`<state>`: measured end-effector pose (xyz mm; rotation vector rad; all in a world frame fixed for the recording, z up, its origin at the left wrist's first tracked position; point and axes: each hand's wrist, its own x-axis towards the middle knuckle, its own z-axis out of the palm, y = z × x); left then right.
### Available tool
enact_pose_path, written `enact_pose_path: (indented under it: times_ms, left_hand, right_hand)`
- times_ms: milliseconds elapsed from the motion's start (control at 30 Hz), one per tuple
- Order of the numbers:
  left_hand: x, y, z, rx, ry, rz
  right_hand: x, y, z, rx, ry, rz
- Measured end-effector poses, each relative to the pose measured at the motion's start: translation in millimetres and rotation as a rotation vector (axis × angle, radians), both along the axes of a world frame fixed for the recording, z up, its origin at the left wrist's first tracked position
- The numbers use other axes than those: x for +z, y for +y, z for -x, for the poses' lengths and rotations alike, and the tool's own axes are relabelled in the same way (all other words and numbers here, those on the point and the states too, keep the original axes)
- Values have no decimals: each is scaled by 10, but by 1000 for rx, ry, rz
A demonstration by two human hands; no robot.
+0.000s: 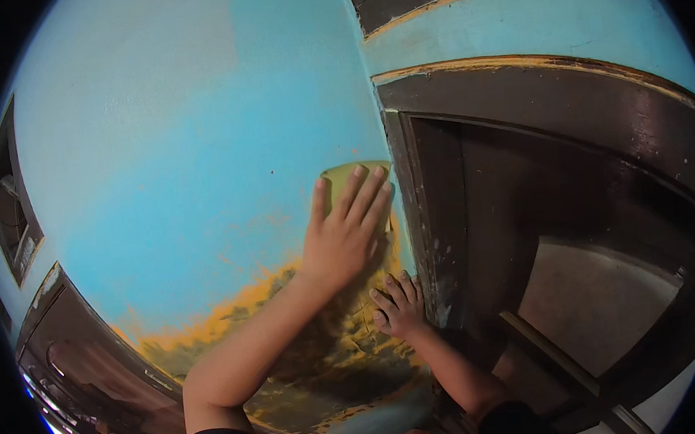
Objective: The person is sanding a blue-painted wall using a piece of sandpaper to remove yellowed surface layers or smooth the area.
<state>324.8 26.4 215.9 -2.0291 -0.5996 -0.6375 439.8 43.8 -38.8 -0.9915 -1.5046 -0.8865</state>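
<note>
My left hand lies flat over a yellow-green sheet, likely sandpaper, and presses it against the blue painted wall. Its fingers point up, and the sheet's top edge shows past the fingertips, close to the wall's corner by the dark door frame. Lower and to the right, my right hand rests on the wall with fingers spread and nothing in it. Around and below both hands is a worn patch of dark, cracked surface with orange edges, where the blue paint is gone.
A dark brown door frame runs up right of the hands, with a recessed dark doorway beyond. Dark wooden furniture or panelling stands at lower left. A dark-framed opening sits at far left.
</note>
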Motion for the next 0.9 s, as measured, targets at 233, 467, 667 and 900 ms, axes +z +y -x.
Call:
enact_pose_path:
  times_ms: [233,467,667,900]
  left_hand:
    - [626,3,73,94,-235,-135]
    - [88,79,16,-10,-62,-40]
    - [753,7,114,105,-330,-224]
    - [291,112,-155,12,-164,-51]
  right_hand:
    - [-50,22,14,13,-3,10]
    - [-28,-10,12,18,19,24]
    - [-48,15,27,11,18,9]
    - [-49,15,-3,1,11,22]
